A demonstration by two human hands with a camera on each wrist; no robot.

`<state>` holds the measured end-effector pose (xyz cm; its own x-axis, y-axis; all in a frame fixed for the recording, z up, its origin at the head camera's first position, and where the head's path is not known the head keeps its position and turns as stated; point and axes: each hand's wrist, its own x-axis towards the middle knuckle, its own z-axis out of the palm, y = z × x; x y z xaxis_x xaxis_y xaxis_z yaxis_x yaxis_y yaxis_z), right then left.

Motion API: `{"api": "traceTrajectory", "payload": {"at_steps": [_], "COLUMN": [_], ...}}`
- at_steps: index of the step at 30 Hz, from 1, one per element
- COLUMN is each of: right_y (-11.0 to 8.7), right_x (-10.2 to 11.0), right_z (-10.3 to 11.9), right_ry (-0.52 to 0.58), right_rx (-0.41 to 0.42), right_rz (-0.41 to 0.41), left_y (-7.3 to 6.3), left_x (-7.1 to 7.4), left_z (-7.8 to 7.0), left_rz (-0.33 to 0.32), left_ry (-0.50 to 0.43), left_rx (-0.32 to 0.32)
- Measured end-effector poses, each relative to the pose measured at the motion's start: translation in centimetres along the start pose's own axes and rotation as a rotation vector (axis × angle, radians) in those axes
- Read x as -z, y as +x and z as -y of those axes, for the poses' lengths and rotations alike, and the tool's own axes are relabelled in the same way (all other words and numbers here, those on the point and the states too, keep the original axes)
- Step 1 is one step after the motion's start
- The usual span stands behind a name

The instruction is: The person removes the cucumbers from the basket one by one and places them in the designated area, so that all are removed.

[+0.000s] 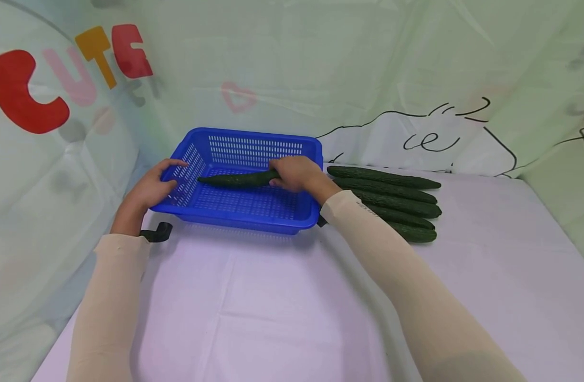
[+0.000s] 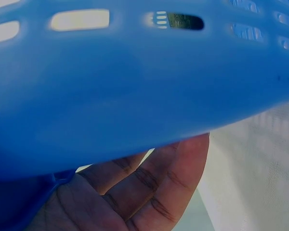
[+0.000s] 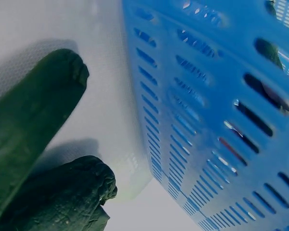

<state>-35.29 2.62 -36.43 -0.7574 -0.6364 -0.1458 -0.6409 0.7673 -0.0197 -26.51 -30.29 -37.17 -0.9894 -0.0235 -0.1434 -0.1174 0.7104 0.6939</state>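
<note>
A blue plastic basket [image 1: 244, 225] with slotted sides is in front of me, in the head view. My left hand [image 1: 154, 183] grips its left rim; in the left wrist view the fingers [image 2: 176, 178] curl against the basket's side [image 2: 120, 96]. Inside the basket, my right hand [image 1: 296, 172] grips the right end of a dark green cucumber [image 1: 239, 180], which points left, low over the basket floor. The slotted wall [image 3: 192, 120] hides most of that hand in the right wrist view.
Several more cucumbers [image 1: 392, 178] lie side by side to the right of the basket, partly behind my right sleeve. In the right wrist view, cucumber ends [image 3: 62, 77] lie close to the basket wall. A printed cloth [image 1: 358, 63] hangs behind the white-covered table [image 1: 263, 307].
</note>
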Motion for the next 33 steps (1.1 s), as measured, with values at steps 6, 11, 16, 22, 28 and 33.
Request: {"api": "traceTrajectory", "payload": {"at_steps": [6,11,16,22,28,33], "right_y": [-0.14,-0.35,-0.54,-0.8,-0.83,-0.96], "right_x": [0.02,0.11,0.07,0.05,0.05,0.13], "right_z": [-0.15,-0.17,-0.29,-0.46,-0.5,-0.51], "right_ry": [0.017,0.038,0.07,0.107,0.123,0.132], "right_rx": [0.013,0.025,0.052,0.086,0.089,0.101], "right_rz": [-0.027,-0.057,-0.091,-0.132,-0.153,-0.173], "left_y": [0.0,-0.04,-0.08,-0.13,-0.07,-0.17], "left_x": [0.0,0.03,0.08,0.09,0.1,0.12], "left_z": [-0.13,-0.17,-0.21,-0.24,-0.04,-0.11], "left_rz": [-0.004,0.001,0.002,0.003,0.008,0.011], "left_ry": [0.011,-0.001,-0.005,0.003,-0.001,-0.004], "left_rx": [0.002,0.001,0.005,0.014,0.014,0.013]}}
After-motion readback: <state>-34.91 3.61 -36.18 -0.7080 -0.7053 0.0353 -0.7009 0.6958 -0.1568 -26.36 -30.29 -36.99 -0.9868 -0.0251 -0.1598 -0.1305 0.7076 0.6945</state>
